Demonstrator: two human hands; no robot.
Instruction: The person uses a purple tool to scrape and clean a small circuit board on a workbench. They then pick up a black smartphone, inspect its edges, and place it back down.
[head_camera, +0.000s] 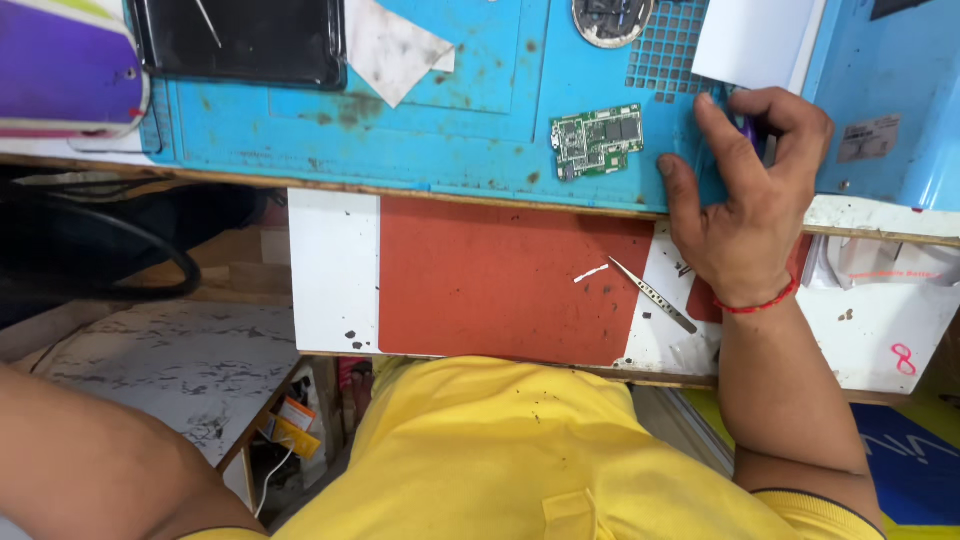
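Note:
My right hand (745, 205) rests on the right part of a blue work mat (450, 130), with a red thread around its wrist. Its fingers curl over a small purple object (748, 130), most of which is hidden; the thumb and forefinger press on the mat. A small green circuit board (596, 140) lies on the mat just left of the hand. Metal tweezers (655, 295) and a thin white strip (590, 272) lie on a red pad (500, 280) below. Only my left forearm shows at the lower left; the hand itself is out of view.
A black tray (240, 40), a stained white paper (395, 45) and a round metal part (610, 18) sit at the mat's far edge. A white sheet (755, 40) and a blue box (890, 100) stand at the right. A purple and white case (60, 65) lies at the far left.

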